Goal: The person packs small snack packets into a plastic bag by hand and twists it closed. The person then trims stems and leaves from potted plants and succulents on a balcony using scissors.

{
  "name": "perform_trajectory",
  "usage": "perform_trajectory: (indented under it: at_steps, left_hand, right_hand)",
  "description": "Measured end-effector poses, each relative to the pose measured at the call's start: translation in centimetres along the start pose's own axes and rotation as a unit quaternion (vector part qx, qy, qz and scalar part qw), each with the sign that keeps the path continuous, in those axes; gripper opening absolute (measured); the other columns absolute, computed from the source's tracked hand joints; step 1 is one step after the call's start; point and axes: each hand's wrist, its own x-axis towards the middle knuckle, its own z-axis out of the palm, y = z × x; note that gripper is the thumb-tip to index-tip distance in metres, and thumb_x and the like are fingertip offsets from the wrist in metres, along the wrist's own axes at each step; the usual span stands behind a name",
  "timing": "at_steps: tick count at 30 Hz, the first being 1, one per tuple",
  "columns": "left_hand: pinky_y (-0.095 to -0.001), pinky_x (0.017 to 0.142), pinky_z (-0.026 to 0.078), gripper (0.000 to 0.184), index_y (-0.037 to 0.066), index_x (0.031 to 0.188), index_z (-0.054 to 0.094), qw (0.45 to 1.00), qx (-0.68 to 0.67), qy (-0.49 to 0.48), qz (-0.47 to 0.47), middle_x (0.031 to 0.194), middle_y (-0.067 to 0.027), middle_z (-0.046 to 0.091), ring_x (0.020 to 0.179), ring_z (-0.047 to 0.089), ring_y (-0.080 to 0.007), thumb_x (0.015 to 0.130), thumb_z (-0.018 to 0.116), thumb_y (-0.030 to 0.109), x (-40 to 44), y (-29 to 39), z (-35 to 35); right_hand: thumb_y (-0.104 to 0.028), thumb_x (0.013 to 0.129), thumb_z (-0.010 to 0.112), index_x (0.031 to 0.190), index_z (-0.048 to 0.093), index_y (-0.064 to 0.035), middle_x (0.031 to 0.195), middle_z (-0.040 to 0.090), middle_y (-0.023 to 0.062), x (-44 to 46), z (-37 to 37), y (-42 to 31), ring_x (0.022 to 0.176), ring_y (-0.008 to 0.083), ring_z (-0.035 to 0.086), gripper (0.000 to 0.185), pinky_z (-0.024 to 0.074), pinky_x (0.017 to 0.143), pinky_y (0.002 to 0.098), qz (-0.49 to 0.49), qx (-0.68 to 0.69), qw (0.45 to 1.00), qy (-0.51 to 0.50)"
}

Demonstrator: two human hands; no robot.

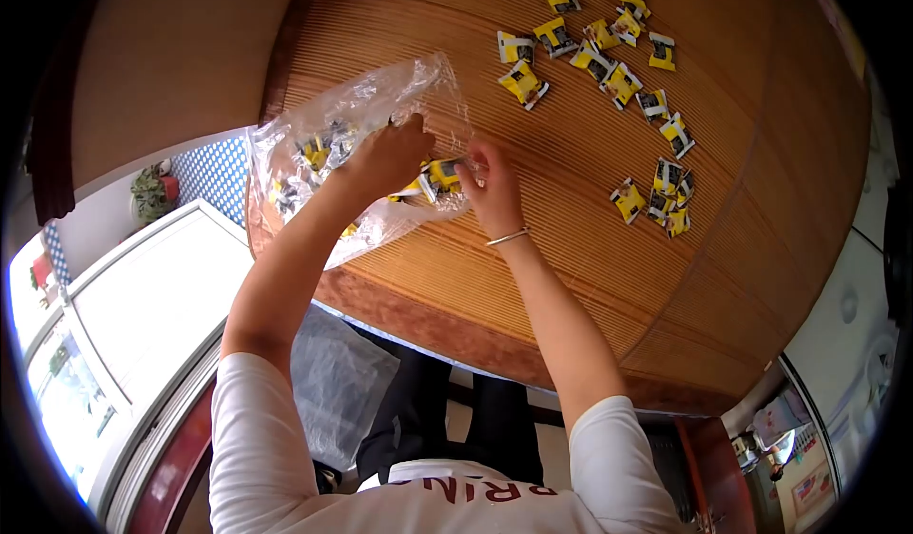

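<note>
A clear plastic bag (390,92) lies spread on the table, its mouth facing right, with several small yellow, black and white packets (316,154) inside. My left hand (392,158) is closed on the bag's film near the mouth, its fingertips partly hidden. At the mouth, my right hand (495,192) has thumb and fingers curled together at the end of a yellow-and-black packet (442,174). Part of that packet lies against the bag's film; whether it is fully inside I cannot tell. A thin bracelet (509,236) circles my right wrist.
Many similar packets (592,60) are scattered over the far side of the wooden slatted table (561,249). A smaller cluster (669,196) sits to the right. Another sheet of clear plastic (338,382) hangs by my lap, below the table edge. A window (152,296) is at left.
</note>
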Motion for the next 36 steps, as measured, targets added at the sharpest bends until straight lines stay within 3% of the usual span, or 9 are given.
perform_trajectory:
  at_steps: [7, 10, 13, 15, 22, 25, 32, 34, 36]
  left_hand:
    - [-0.0416, 0.083, 0.054, 0.033, 0.005, 0.113, 0.059, 0.957, -0.151, 0.244, 0.03, 0.121, -0.018, 0.055, 0.1, 0.063, -0.0335, 0.08, 0.057, 0.004, 10.7, 3.2, -1.0]
    - [-0.0427, 0.082, 0.054, 0.041, 0.008, 0.121, 0.053, 0.971, -0.11, 0.208, -0.036, 0.125, -0.0154, 0.052, 0.101, 0.063, -0.0339, 0.081, 0.06, 0.008, 15.4, 5.0, -0.7]
    - [-0.0428, 0.084, 0.053, 0.049, 0.013, 0.128, 0.048, 0.982, -0.087, 0.121, -0.111, 0.122, -0.0145, 0.053, 0.104, 0.061, -0.0329, 0.082, 0.062, 0.01, 16.7, 6.0, -0.4]
    - [-0.0432, 0.084, 0.053, 0.048, 0.014, 0.127, 0.048, 0.982, -0.073, 0.135, -0.108, 0.121, -0.0146, 0.054, 0.103, 0.062, -0.033, 0.082, 0.063, 0.011, 17.2, 5.8, 0.0]
    - [-0.0439, 0.072, 0.056, 0.034, 0.01, 0.118, 0.051, 0.978, -0.096, 0.18, 0.031, 0.113, -0.0179, 0.059, 0.094, 0.065, -0.0372, 0.084, 0.058, 0.011, 14.8, 5.3, 1.4]
    - [-0.0445, 0.076, 0.054, 0.035, 0.012, 0.116, 0.053, 0.988, -0.081, 0.13, 0.028, 0.114, -0.0146, 0.059, 0.095, 0.064, -0.0357, 0.082, 0.061, 0.01, 10.9, 5.4, -0.2]
    - [-0.0434, 0.071, 0.053, 0.028, 0.01, 0.106, 0.061, 0.997, 0.067, 0.022, 0.042, 0.103, -0.0107, 0.058, 0.088, 0.064, -0.0325, 0.079, 0.06, 0.004, -0.8, 0.0, -0.6]
    - [-0.0427, 0.071, 0.054, 0.027, 0.009, 0.105, 0.062, 0.994, 0.11, -0.005, 0.019, 0.098, -0.0102, 0.057, 0.088, 0.064, -0.0307, 0.08, 0.06, 0.003, -2.2, -1.9, 0.1]
    - [-0.0425, 0.071, 0.054, 0.025, 0.009, 0.105, 0.062, 0.991, 0.134, -0.022, -0.02, 0.097, -0.0097, 0.058, 0.087, 0.065, -0.0296, 0.08, 0.06, 0.004, -2.4, 0.3, -0.9]
  right_hand:
    - [-0.015, 0.087, 0.066, 0.112, 0.052, 0.0015, 0.103, 0.054, 0.0162, 9.1, -4.4, 3.0, 0.096, 0.029, 0.053, 0.033, 0.046, 0.083, 0.0426, -0.007, -0.196, 0.967, 0.161]
    - [-0.017, 0.087, 0.067, 0.106, 0.053, 0.0022, 0.103, 0.053, 0.0189, 11.7, -5.3, 3.1, 0.097, 0.0322, 0.053, 0.031, 0.046, 0.082, 0.0438, -0.07, -0.387, 0.913, 0.107]
    - [-0.015, 0.076, 0.074, 0.1, 0.055, -0.0027, 0.1, 0.056, 0.019, 12.3, -5.6, 4.6, 0.094, 0.0362, 0.055, 0.034, 0.0454, 0.079, 0.0453, -0.091, -0.391, 0.909, 0.117]
    - [-0.018, 0.084, 0.07, 0.098, 0.053, -0.0001, 0.098, 0.058, 0.0192, 12.0, -6.8, 4.6, 0.085, 0.0322, 0.058, 0.029, 0.0484, 0.072, 0.0423, -0.005, -0.335, 0.941, 0.052]
    - [-0.019, 0.092, 0.062, 0.107, 0.053, -0.0008, 0.089, 0.062, 0.0173, 9.3, -8.2, 3.9, 0.065, 0.026, 0.06, 0.025, 0.0495, 0.06, 0.0387, 0.014, -0.278, 0.958, 0.068]
    - [-0.015, 0.09, 0.06, 0.112, 0.051, -0.0007, 0.096, 0.063, 0.0188, 8.7, -7.4, 6.3, 0.085, 0.0345, 0.063, 0.028, 0.0498, 0.07, 0.0423, 0.109, -0.158, 0.974, 0.124]
    - [-0.009, 0.084, 0.063, 0.108, 0.055, -0.004, 0.093, 0.059, 0.0172, 1.7, -0.4, 0.1, 0.081, 0.0318, 0.059, 0.025, 0.048, 0.07, 0.0399, 0.111, 0.04, 0.987, 0.107]
    - [-0.011, 0.086, 0.063, 0.102, 0.059, -0.0036, 0.094, 0.064, 0.0145, 0.1, 1.6, -0.4, 0.087, 0.0287, 0.06, 0.019, 0.0474, 0.077, 0.0401, -0.035, -0.054, 0.996, 0.063]
    - [-0.009, 0.082, 0.065, 0.1, 0.061, -0.0043, 0.096, 0.064, 0.0131, -0.5, 1.4, -0.9, 0.091, 0.03, 0.059, 0.019, 0.0468, 0.081, 0.0406, -0.05, -0.093, 0.994, 0.034]
